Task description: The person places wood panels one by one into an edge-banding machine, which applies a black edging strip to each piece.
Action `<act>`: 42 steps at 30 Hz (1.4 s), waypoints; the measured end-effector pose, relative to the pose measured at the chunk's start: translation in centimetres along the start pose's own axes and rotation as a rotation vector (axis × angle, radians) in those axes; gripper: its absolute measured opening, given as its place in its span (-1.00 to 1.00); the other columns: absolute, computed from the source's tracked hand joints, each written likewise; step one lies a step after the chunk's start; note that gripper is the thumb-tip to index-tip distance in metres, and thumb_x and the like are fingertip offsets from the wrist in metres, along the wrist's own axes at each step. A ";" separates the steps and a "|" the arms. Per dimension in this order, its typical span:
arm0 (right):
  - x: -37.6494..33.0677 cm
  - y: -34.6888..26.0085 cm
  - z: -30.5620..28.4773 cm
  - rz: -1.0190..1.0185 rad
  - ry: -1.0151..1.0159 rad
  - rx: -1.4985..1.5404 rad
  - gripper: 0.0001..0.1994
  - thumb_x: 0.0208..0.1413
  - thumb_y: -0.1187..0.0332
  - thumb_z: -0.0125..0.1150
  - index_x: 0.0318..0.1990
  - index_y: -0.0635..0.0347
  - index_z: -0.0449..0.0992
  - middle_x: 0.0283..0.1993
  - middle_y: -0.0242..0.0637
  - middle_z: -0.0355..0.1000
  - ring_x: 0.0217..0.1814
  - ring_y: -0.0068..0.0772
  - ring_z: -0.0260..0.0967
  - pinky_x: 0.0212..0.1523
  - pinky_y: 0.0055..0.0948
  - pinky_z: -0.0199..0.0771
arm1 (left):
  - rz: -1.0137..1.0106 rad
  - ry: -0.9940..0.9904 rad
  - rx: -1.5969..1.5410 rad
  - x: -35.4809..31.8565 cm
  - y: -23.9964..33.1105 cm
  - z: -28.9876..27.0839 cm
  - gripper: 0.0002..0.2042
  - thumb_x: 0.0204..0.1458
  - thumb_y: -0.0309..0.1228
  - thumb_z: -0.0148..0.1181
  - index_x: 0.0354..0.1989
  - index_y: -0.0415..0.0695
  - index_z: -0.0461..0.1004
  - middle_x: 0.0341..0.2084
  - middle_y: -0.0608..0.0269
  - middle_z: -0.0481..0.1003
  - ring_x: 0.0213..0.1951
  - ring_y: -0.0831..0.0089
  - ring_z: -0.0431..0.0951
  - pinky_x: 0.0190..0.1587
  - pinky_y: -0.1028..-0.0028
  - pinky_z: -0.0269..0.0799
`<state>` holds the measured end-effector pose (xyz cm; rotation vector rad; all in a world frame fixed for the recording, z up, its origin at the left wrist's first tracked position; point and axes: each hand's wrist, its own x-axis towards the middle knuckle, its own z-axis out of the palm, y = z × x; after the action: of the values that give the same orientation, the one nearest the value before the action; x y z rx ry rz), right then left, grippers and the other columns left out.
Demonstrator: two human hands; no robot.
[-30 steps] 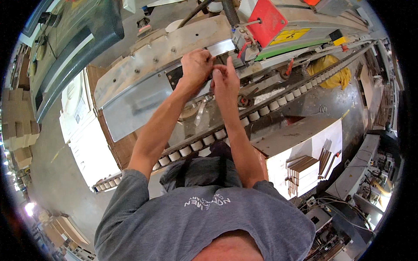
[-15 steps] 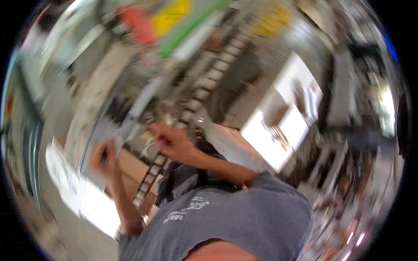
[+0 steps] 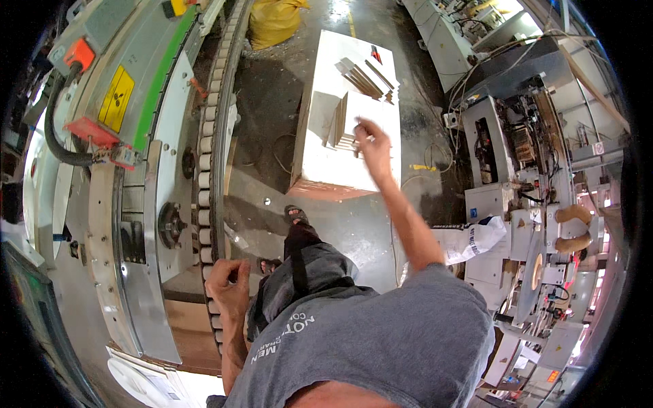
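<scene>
My right hand (image 3: 375,151) reaches out over a white-topped block (image 3: 315,141), its fingers partly bent and a little apart, with nothing visible in them. Right beside its fingertips is a stack of pale panels (image 3: 343,117) with brown edges. Farther back on the same white top lie several narrow strips (image 3: 362,78) and a small red-and-black tool (image 3: 375,54). At the lower left my left hand (image 3: 229,289) is curled closed next to a roller conveyor (image 3: 205,180); no object shows in it.
A long grey machine with a green strip (image 3: 163,81) runs along the left, carrying a black hose (image 3: 54,129). A yellow sack (image 3: 275,24) stands far ahead. On the right are a white sack (image 3: 469,239), loose cables (image 3: 442,153) and machinery (image 3: 486,143).
My view has swung and steadied, bringing the white-topped block more directly ahead. My right hand has gone from beside the conveyor to the stack; my left hand is now lower beside the rollers.
</scene>
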<state>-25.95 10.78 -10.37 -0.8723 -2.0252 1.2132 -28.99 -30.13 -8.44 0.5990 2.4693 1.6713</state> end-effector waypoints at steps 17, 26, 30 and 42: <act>30.5 19.7 -9.0 -0.040 -0.033 -0.985 -0.75 -0.10 0.29 0.39 -0.24 0.14 0.58 -0.28 -0.10 0.54 -0.08 -0.05 0.45 0.03 -0.06 0.40 | -0.283 -0.088 0.121 8.9 2.1 14.4 -0.84 -0.02 -0.45 0.33 -0.45 -0.32 0.56 -0.64 0.20 0.50 -0.52 0.52 0.50 -0.44 0.46 0.41; 24.3 5.8 -7.2 -0.124 -0.037 -0.192 -0.66 0.05 0.29 0.32 -0.14 0.40 0.45 -0.24 -0.09 0.47 -0.14 -0.19 0.51 -0.06 -0.12 0.56 | -0.240 0.062 0.121 9.4 2.5 16.9 -0.80 -0.01 -0.48 0.32 -0.20 -0.23 0.59 -0.49 0.12 0.55 -0.45 0.33 0.53 -0.37 0.40 0.44; 13.4 -1.8 0.1 0.104 -0.525 0.597 -0.64 0.09 0.36 0.35 -0.03 0.27 0.37 -0.20 -0.22 0.45 -0.13 -0.33 0.47 -0.13 -0.24 0.64 | 0.071 0.132 0.169 12.8 5.8 16.0 -0.48 -0.05 -0.47 0.36 0.16 -0.12 0.45 -0.12 0.03 0.53 -0.12 0.11 0.52 -0.09 0.23 0.47; -15.5 -12.3 20.2 0.405 -1.339 0.850 -0.56 0.28 0.38 0.15 0.21 0.42 0.24 0.03 -0.10 0.40 -0.01 -0.31 0.47 -0.07 -0.35 0.62 | -0.238 0.748 -0.220 0.2 -1.0 -1.3 -0.68 0.08 -0.64 0.20 0.03 -0.24 0.57 -0.16 0.10 0.53 -0.21 0.42 0.58 -0.25 0.50 0.54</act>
<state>-35.11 -16.00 -9.72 0.0965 -1.7186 3.1102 -29.85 -31.48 -8.83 -0.4157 2.5573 2.3104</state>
